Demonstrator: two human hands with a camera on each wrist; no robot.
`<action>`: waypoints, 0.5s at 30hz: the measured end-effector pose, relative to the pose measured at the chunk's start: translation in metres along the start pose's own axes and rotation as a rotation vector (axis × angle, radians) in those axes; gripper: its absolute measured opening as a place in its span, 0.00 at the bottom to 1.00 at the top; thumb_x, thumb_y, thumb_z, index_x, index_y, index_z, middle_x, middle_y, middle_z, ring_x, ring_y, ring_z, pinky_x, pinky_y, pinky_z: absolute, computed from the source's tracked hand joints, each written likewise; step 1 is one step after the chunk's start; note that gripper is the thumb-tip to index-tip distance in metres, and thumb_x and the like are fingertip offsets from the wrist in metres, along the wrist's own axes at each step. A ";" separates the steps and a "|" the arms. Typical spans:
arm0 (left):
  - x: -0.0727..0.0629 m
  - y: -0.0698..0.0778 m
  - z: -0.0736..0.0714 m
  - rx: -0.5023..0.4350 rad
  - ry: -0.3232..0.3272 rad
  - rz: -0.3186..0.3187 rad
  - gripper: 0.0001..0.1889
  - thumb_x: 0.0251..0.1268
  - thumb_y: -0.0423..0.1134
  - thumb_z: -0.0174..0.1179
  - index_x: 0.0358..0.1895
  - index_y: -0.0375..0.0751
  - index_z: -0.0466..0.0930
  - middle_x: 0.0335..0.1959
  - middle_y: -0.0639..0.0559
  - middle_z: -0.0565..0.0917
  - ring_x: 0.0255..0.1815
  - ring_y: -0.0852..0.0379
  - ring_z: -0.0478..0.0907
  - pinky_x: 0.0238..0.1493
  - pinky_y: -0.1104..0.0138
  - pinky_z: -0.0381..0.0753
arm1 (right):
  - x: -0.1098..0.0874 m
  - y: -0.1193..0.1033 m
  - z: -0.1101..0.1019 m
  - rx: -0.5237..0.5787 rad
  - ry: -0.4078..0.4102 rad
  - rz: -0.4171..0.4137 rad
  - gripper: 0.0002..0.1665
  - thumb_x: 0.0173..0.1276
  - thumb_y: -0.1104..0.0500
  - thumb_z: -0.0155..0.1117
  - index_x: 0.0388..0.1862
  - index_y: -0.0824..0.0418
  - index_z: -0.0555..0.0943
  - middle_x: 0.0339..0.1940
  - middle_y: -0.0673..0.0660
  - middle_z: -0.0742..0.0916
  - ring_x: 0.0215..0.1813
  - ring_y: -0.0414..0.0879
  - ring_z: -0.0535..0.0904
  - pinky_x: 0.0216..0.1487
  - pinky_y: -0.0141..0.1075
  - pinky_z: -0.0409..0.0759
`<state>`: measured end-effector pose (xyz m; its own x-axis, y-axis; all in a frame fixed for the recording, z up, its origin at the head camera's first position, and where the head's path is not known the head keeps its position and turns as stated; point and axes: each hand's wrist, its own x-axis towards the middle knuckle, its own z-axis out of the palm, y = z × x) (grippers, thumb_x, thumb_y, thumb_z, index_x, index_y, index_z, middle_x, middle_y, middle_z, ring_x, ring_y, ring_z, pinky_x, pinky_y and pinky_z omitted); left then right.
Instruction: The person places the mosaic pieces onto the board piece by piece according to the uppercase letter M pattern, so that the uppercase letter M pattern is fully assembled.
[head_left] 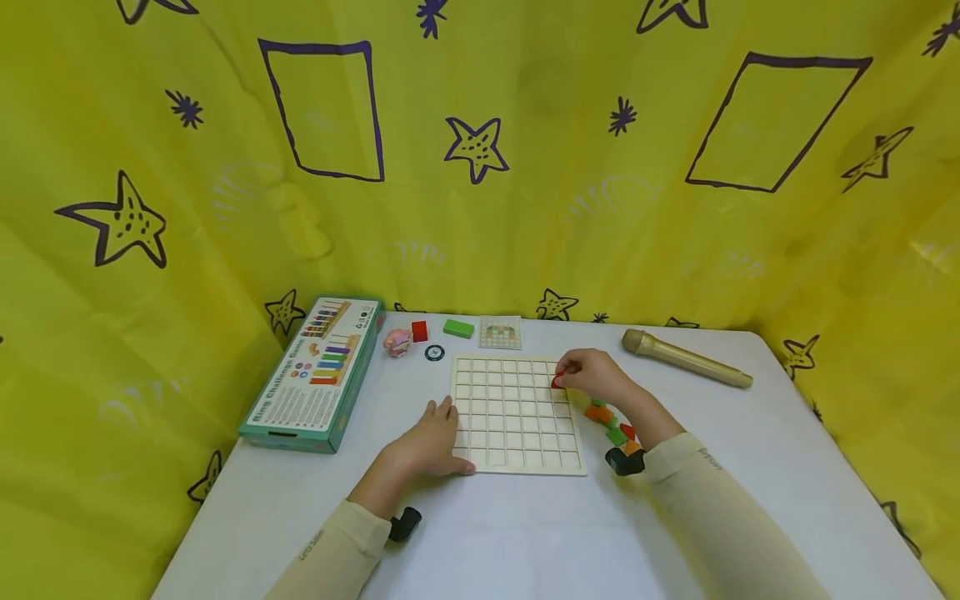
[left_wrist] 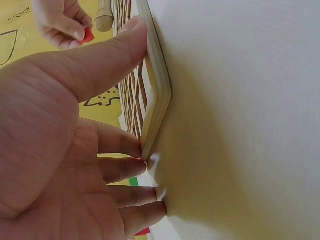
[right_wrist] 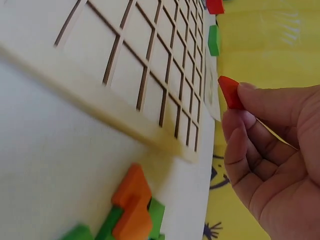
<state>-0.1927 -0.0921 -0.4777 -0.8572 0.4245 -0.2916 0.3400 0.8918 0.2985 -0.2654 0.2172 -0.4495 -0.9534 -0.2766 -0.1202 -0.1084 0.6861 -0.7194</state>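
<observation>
A wooden grid board (head_left: 517, 417) with rows of square cells lies flat on the table. My left hand (head_left: 431, 437) rests at its left edge; in the left wrist view the thumb (left_wrist: 112, 62) lies on the board's edge and the fairly straight fingers (left_wrist: 125, 170) reach along its side. Over the board's far right corner, my right hand (head_left: 596, 375) pinches a small red piece (right_wrist: 230, 92) between thumb and fingertips. That piece is held above the board in the right wrist view. Several orange, green and red pieces (right_wrist: 132, 200) lie beside the board's right edge.
A patterned card (head_left: 500, 332), green block (head_left: 458, 328), red block (head_left: 419, 332), dark round disc (head_left: 434, 352) and pink figure (head_left: 397, 342) sit behind the board. A game box (head_left: 315, 375) lies left, a gold microphone (head_left: 686, 358) right. A yellow curtain (head_left: 540, 233) hangs behind.
</observation>
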 end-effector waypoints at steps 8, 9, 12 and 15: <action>0.002 -0.001 0.001 -0.031 -0.005 -0.026 0.56 0.55 0.60 0.72 0.74 0.23 0.57 0.79 0.31 0.54 0.78 0.31 0.49 0.73 0.49 0.60 | 0.021 -0.013 0.021 0.021 -0.031 -0.052 0.05 0.66 0.63 0.71 0.38 0.63 0.83 0.32 0.53 0.86 0.36 0.46 0.78 0.39 0.37 0.77; 0.002 0.000 0.001 -0.029 -0.008 -0.028 0.56 0.55 0.60 0.72 0.75 0.23 0.57 0.78 0.31 0.54 0.78 0.31 0.49 0.73 0.49 0.60 | 0.023 -0.015 0.024 0.030 -0.038 -0.052 0.05 0.66 0.64 0.71 0.38 0.63 0.83 0.32 0.54 0.86 0.36 0.46 0.78 0.38 0.37 0.78; 0.001 0.001 0.000 -0.030 -0.017 -0.038 0.56 0.56 0.60 0.72 0.75 0.23 0.57 0.78 0.31 0.54 0.79 0.32 0.49 0.74 0.49 0.59 | 0.028 -0.021 0.031 0.032 -0.049 -0.058 0.05 0.65 0.64 0.71 0.38 0.63 0.83 0.32 0.53 0.86 0.36 0.46 0.78 0.38 0.37 0.78; 0.001 0.001 -0.001 -0.031 -0.024 -0.044 0.56 0.56 0.61 0.71 0.75 0.24 0.56 0.78 0.31 0.54 0.79 0.32 0.48 0.74 0.50 0.58 | 0.033 -0.025 0.038 0.041 -0.056 -0.066 0.05 0.65 0.64 0.71 0.37 0.63 0.84 0.32 0.53 0.86 0.37 0.46 0.78 0.39 0.37 0.77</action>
<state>-0.1937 -0.0906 -0.4770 -0.8613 0.3892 -0.3267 0.2902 0.9045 0.3126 -0.2835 0.1653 -0.4615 -0.9272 -0.3584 -0.1089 -0.1577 0.6372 -0.7544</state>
